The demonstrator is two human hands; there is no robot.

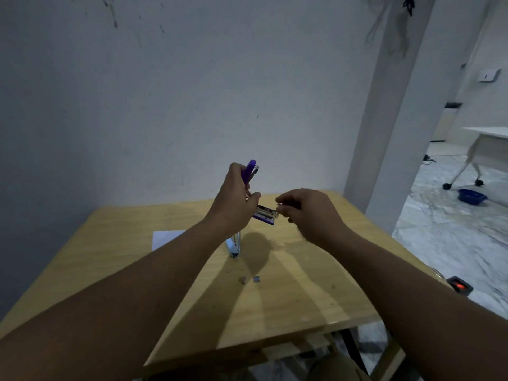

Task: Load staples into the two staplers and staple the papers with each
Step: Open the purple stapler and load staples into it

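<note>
My left hand (233,204) gripped the purple stapler (265,213), swung open, above the wooden table (302,292). My right hand (305,213) pinched a staple strip (281,207) at its magazine. The white stapler (234,246) and paper (165,237) lay below.

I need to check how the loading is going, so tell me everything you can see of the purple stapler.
The purple stapler is held above the wooden table, swung wide open. Its purple plastic top points up past the left hand, which grips it near the hinge. The shiny metal staple channel on its purple base sticks out to the right, roughly level. The right hand pinches something small at the channel's open end; whether staples are inside cannot be told.
</note>
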